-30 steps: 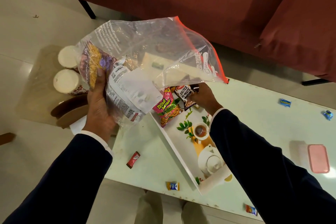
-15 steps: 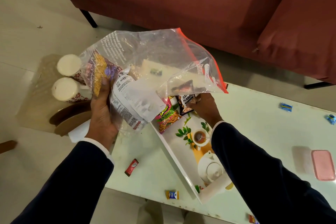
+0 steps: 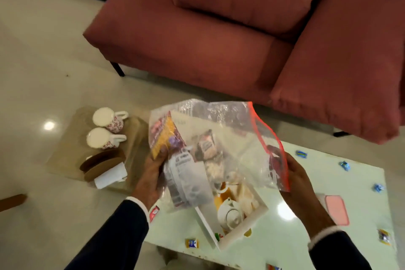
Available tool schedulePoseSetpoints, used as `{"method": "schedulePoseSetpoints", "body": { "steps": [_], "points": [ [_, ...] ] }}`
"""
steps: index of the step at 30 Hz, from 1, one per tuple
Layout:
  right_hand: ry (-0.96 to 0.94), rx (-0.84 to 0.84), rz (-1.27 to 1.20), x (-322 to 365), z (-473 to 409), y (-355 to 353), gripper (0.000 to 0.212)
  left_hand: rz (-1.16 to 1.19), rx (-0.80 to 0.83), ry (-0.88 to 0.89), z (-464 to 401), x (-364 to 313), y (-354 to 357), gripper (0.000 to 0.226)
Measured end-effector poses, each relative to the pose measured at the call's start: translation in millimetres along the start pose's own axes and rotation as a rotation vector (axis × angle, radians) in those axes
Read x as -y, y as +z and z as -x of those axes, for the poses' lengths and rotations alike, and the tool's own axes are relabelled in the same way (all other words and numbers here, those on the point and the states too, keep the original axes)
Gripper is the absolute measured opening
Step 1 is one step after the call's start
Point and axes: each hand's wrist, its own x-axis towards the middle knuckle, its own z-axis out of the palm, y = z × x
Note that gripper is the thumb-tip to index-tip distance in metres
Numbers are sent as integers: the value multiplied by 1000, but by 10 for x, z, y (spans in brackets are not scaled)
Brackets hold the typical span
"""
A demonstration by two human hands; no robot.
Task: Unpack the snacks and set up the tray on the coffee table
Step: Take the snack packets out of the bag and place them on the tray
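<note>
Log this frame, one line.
left hand: grips bag with snacks | right hand: holds bag's red edge | tray: on table, under bag

A red sofa [image 3: 219,35] stands behind; two mugs [image 3: 107,129] sit left.

Clear crinkly plastic bag [image 3: 219,129], glossy table top [image 3: 341,184], matt cloth sofa [image 3: 197,46], glazed mugs [image 3: 105,129]

— What's he holding over the coffee table [image 3: 341,182]?
— A clear zip bag [image 3: 221,138] of snack packets: left hand [image 3: 151,180] grips its bottom, right hand [image 3: 300,177] its red-edged mouth.
— And under it?
— The white tray [image 3: 243,234], near the table's front edge.
</note>
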Motion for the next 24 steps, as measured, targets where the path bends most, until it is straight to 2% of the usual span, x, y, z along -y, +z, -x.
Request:
{"method": "schedulePoseSetpoints", "body": {
  "steps": [2, 6, 9, 11, 13, 14, 16, 17, 18, 21, 22, 24],
  "points": [
    [44, 23, 14, 264, 259, -210, 33, -46, 4, 11, 251, 1, 198, 63],
    [-39, 115, 206, 822, 729, -540, 31, -150, 26, 0, 706, -111, 603, 41],
    [-167, 169, 377, 1263, 920, -728, 47, -199, 17, 7, 961, -262, 857, 52],
    [-268, 214, 385, 1525, 1040, -859, 53, -192, 6, 24, 1122, -354, 1007, 56],
    [-290, 288, 209, 1717, 1147, -974, 52, -192, 13, 41, 1234, -421, 1141, 59],
    [-275, 349, 37, 1791, 1211, -1029, 52, -193, 14, 50, 1291, -451, 1211, 63],
    [-156, 522, -326, 1898, 1317, -1113, 59, -196, 24, 59, 1386, -499, 1341, 68],
    [-96, 605, -392, 1937, 1346, -1126, 60, -199, 20, 64, 1419, -516, 1395, 70],
    [-71, 665, -347, 1992, 1368, -1117, 55, -204, 14, 72, 1456, -529, 1446, 70],
    [-71, 720, 86, 1955, 1300, -1079, 38, -192, 30, 44, 1536, -526, 1562, 71],
    [-53, 675, 198, 1924, 1278, -1058, 37, -179, 30, 23, 1556, -518, 1593, 72],
    [47, 548, 153, 1820, 1245, -1015, 32, -154, 22, 3, 1596, -508, 1652, 69]
  ]
}}
